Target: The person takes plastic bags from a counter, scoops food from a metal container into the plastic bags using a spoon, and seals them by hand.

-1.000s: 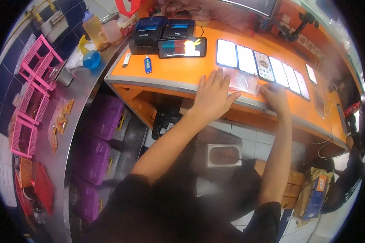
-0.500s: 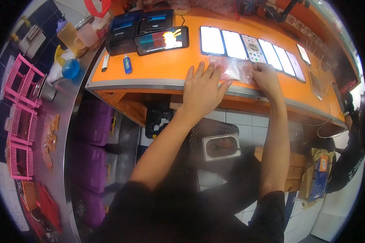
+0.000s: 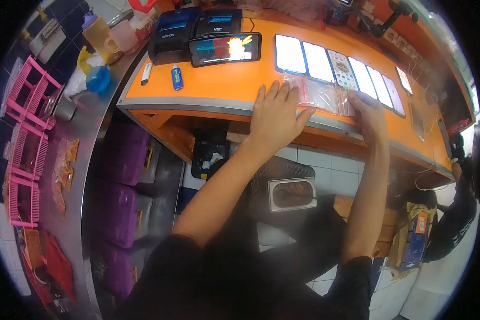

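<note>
A clear plastic bag (image 3: 322, 96) lies flat near the front edge of the orange table (image 3: 224, 82). My left hand (image 3: 276, 114), its fingers spread, rests palm down at the bag's left end. At the right end my right hand (image 3: 369, 114) has its fingers drawn together on the plastic. Behind the bag several phones with lit screens stand in a row, among them a white-screened one (image 3: 291, 54) and one showing app icons (image 3: 342, 70). Left of them a wider phone (image 3: 225, 49) leans on its long side, showing a video.
Two black printers (image 3: 174, 34) stand at the back left, a blue bottle (image 3: 176, 78) and a lighter (image 3: 146, 74) before them. Pink racks (image 3: 25, 146) and a steel counter (image 3: 82, 176) are at left. A metal tray (image 3: 292, 194) sits below. Another person's dark sleeve (image 3: 453, 224) shows at right.
My right hand has moved rightward along the bag, and more of the plastic now shows between my hands. My left hand stays at the left end. The camera view has shifted.
</note>
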Demonstrator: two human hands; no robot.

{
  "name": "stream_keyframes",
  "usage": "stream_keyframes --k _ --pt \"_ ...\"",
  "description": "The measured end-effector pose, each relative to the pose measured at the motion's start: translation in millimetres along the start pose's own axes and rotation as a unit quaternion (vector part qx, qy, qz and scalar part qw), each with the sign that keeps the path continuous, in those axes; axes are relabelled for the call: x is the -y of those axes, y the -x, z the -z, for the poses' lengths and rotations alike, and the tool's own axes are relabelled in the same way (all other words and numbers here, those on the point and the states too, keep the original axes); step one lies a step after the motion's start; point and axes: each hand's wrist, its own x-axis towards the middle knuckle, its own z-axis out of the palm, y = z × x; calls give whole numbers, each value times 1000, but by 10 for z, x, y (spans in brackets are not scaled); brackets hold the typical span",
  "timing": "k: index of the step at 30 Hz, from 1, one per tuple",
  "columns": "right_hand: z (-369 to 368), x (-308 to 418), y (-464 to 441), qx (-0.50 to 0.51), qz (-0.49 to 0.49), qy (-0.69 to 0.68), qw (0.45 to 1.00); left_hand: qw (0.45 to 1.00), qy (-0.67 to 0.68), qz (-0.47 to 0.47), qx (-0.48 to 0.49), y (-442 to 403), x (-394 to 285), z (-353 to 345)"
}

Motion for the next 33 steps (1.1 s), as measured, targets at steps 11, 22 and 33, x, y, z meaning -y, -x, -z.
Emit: stream_keyframes --k 11,22,33 --pt "172 84 84 25 -51 -20 998 1000 6 -2 -13 1 -11 -20" --pt "70 172 -7 4 -86 64 994 998 -35 -31 -33 -19 -28 -14" --pt "20 188 -128 78 -94 154 981 1000 -14 12 -2 -10 -35 1"
